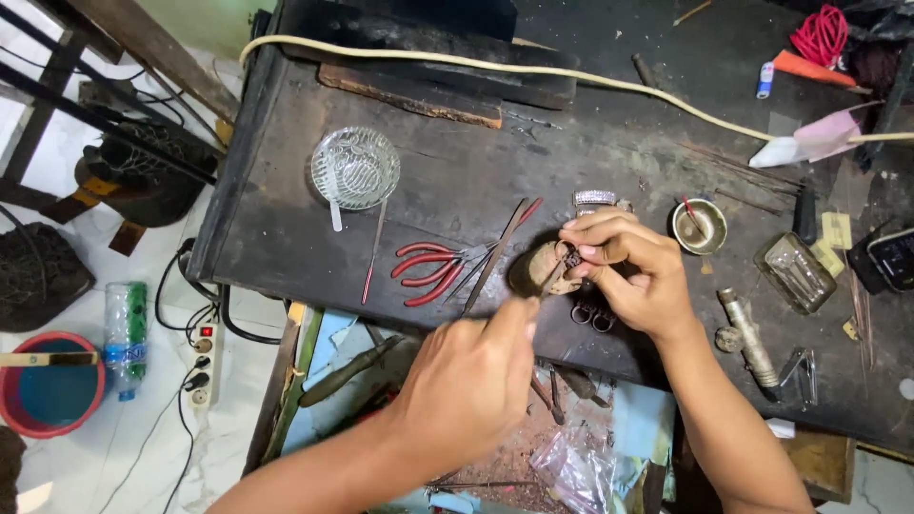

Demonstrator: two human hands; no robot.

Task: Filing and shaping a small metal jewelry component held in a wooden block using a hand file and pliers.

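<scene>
My right hand (pixel 630 271) pinches a small dark metal piece (pixel 569 255), perhaps a ring, over a round brownish block (pixel 538 269) on the dark workbench (pixel 457 190). My left hand (pixel 471 381) grips a thin metal tool (pixel 550 278) whose tip touches that piece. Red-handled pliers (pixel 428 271) lie just left of the block, with long tweezers (pixel 500 252) beside them.
A glass dish (pixel 355 168) stands at the back left. A small brass cup (pixel 699 226), a glass tray (pixel 795 272), a metal cylinder (pixel 747 333) and a phone (pixel 893 257) lie to the right. A pale hose (pixel 533 71) crosses the back. A water bottle (pixel 125 335), power strip (pixel 202 366) and red basin (pixel 48 385) sit on the floor.
</scene>
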